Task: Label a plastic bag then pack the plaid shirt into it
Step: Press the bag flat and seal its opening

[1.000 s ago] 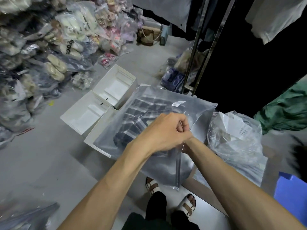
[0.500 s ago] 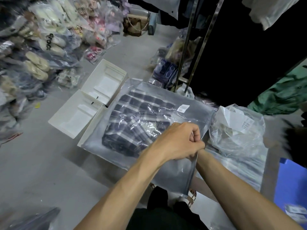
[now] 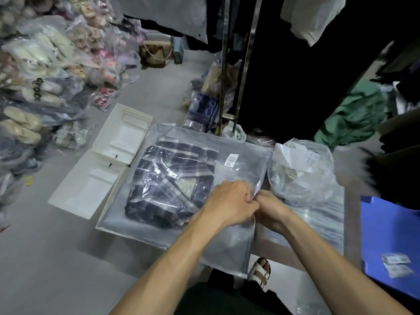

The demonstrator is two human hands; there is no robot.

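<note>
the bag (image 3: 236,242) lies flat at the centre of the frame, over a white box (image 3: 91,189) whose open halves spread toward the left. the shirt (image 3: 172,183) is inside the bag, folded, in its left part, dark plaid showing through the plastic. a small white label (image 3: 231,160) sits on the bag's upper right area. the left hand (image 3: 229,204) is closed, fingers pinched on the bag's right edge. the right hand (image 3: 271,210) meets it from the right, touching it, fingers curled on the same edge (its fingertips are hidden behind the left hand). just right of the bag sits a clear sack (image 3: 302,173) of papers; a blue tray (image 3: 391,244) lies at the right edge.
</note>
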